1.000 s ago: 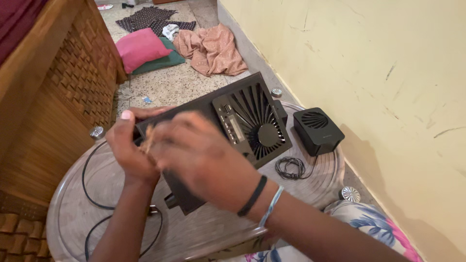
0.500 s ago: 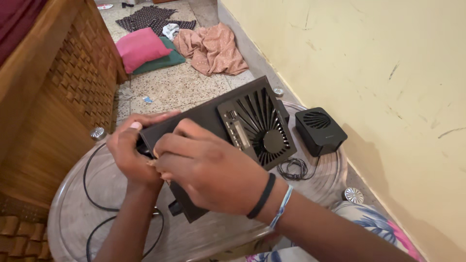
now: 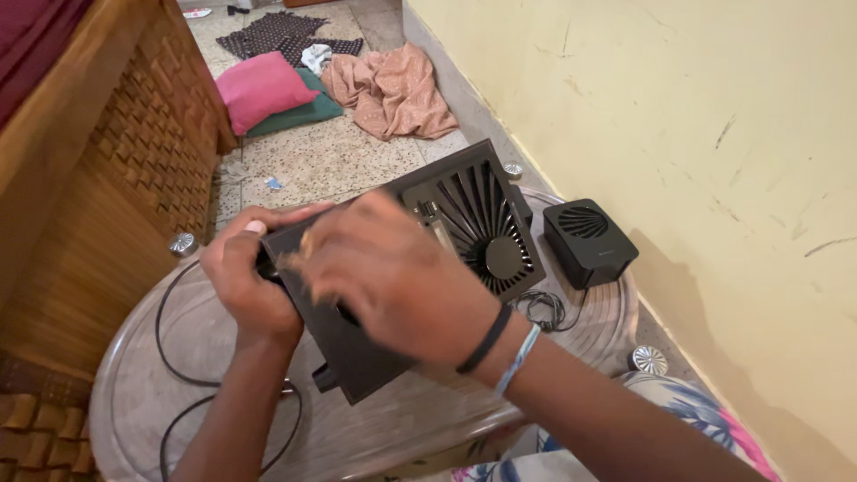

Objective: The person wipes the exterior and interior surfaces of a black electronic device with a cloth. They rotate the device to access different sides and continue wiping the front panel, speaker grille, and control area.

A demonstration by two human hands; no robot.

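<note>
The left hand (image 3: 253,281) has its grip pressed around the near-left end of a black speaker (image 3: 402,268), thumb over the top edge and fingers curled beneath. The right hand (image 3: 393,277) lies over the speaker's flat face, blurred, fingers loosely bent; whether its grip pinches anything I cannot tell. Two bands circle that wrist, one black (image 3: 486,339), one pale blue (image 3: 518,359). The speaker is tilted, held above the middle of the round glass desk (image 3: 134,393), with its round fan-like grille (image 3: 486,234) facing up toward the far-right edge and a small panel of buttons just beside the grille, partly hidden by the right hand. A black cable (image 3: 178,357) loops over the left half of the desk and passes under the left forearm. Near the right edge a smaller black speaker (image 3: 589,241) stands upright, and a thin coiled wire (image 3: 544,308) lies between it and the big speaker. Metal caps (image 3: 183,243) sit at the desk's rim. A wooden bed frame (image 3: 98,170) stands left of the desk, a yellow wall (image 3: 696,134) right. On the floor beyond lie a pink pillow (image 3: 259,87) and a peach cloth (image 3: 393,89).
</note>
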